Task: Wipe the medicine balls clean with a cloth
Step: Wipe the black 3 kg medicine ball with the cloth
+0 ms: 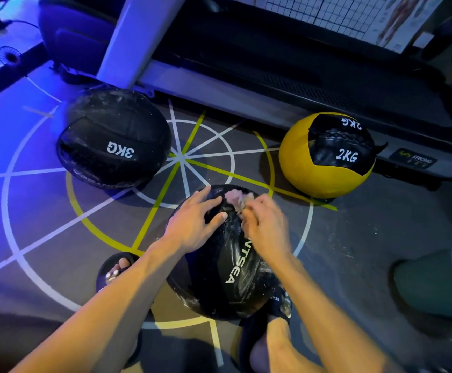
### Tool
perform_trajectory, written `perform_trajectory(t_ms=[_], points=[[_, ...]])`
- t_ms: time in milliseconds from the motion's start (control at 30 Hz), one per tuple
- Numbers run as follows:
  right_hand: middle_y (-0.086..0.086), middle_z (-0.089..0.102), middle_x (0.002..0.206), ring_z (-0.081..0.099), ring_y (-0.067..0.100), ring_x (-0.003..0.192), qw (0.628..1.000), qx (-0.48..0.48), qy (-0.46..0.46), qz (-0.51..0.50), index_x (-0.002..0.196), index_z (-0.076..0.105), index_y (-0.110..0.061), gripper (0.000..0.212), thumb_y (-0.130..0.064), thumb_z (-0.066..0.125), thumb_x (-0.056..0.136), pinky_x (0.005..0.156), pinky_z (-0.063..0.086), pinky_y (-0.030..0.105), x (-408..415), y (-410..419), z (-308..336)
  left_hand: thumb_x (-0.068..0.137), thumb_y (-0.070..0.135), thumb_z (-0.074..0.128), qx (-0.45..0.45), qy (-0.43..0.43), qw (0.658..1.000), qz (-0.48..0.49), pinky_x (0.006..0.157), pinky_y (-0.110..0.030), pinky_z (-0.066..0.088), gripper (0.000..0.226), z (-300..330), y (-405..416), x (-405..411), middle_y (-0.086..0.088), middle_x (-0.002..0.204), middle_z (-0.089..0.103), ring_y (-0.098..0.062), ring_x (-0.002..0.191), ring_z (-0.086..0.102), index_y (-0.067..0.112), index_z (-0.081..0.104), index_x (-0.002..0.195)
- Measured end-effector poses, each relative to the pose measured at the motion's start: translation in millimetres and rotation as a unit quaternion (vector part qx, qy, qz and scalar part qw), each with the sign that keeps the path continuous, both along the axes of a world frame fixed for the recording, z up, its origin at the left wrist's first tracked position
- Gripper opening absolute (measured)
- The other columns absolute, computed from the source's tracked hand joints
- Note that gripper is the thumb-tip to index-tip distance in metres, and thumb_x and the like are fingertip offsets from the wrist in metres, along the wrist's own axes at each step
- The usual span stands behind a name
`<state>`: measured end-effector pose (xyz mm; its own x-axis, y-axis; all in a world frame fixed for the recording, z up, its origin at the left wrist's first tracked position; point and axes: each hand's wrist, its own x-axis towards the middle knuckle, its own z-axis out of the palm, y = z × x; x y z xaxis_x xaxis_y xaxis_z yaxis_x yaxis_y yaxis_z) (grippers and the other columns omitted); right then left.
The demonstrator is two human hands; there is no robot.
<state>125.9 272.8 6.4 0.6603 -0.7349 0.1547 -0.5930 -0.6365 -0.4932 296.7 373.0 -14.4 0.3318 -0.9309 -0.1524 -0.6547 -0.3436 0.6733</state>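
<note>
Medicine balls, three in number, rest on a grey floor (354, 251) marked with white and yellow lines radiating from a common centre. Largest item in view is the treadmill (286, 68), which spans the far side of the scene, with its light-coloured upright rising at far left of centre. Black 3KG ball (114, 138) sits at far left, its upper surface showing pale smears. Yellow and black 2KG ball (327, 157) sits at far right, just beside the treadmill base. Nearest black ball (233, 270), bearing white lettering, lies near centre between the person's two feet, each in a dark sandal; pale streaks show on its lower side. A teal bucket (434, 281) stands at the near right edge, well apart from the balls. Left hand (192, 224) lies flat on the upper left of the nearest black ball, fingers spread, gripping nothing. Right hand (266, 224) presses on the upper right of the same ball, fingers curled closed around a crumpled pale cloth (237, 197), which bunches out beyond the fingertips against the ball's top.
</note>
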Motion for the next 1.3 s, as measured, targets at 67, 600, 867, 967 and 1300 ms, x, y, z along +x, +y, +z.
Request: perform_trajectory(t_ms=[67,600,867,967,1300], points=[[-0.010,0.057,0.099,0.057,0.006,0.087,0.997,0.016,0.001,0.073,0.109,0.069,-0.017,0.020,-0.021,0.053,0.098,0.071,0.052,0.023,-18.0,39.2,0.0,0.103,0.055,0.048,0.007,0.004,1.000,0.002,0.125,-0.041,0.025,0.057,-1.2,-2.2,1.4,0.007,0.170,0.017,-0.016,0.157,0.018,0.032,0.045,0.154],[-0.003,0.059,0.108,0.057,0.019,0.092,0.976,-0.057,0.075,0.199,0.114,0.066,-0.018,0.031,-0.012,0.069,0.084,0.075,0.055,0.034,-34.7,81.5,-3.2,0.094,0.061,0.061,0.062,0.051,0.997,0.006,0.118,-0.038,0.030,0.057,14.2,-25.3,12.2,0.008,0.170,0.019,-0.020,0.151,0.032,0.036,0.055,0.146],[-0.004,0.058,0.116,0.056,0.016,0.106,0.997,-0.034,0.044,-0.051,0.125,0.065,-0.018,0.035,-0.007,0.062,0.092,0.093,0.053,0.042,-9.2,12.4,5.8,0.095,0.058,0.062,0.057,0.050,0.997,0.013,0.117,-0.038,0.030,0.056,15.3,-26.4,10.0,0.008,0.170,0.019,-0.021,0.152,0.032,0.036,0.055,0.146],[0.001,0.061,0.107,0.060,0.020,0.094,0.992,-0.028,0.072,0.095,0.107,0.065,-0.018,0.020,-0.007,0.063,0.090,0.081,0.056,0.044,-10.7,77.9,-5.6,0.096,0.056,0.062,0.045,0.053,0.997,0.022,0.117,-0.038,0.032,0.054,13.9,-24.3,12.5,0.007,0.170,0.020,-0.021,0.151,0.034,0.035,0.056,0.145],[-0.005,0.052,0.114,0.056,0.015,0.099,0.983,-0.036,0.146,0.104,0.121,0.060,-0.020,0.052,-0.016,0.084,0.075,0.079,0.055,0.030,-32.9,84.4,0.2,0.103,0.038,0.059,-0.021,0.082,0.996,-0.001,0.123,-0.036,0.016,0.052,1.8,0.8,8.7,0.000,0.167,0.027,-0.020,0.155,0.021,0.027,0.047,0.153]])
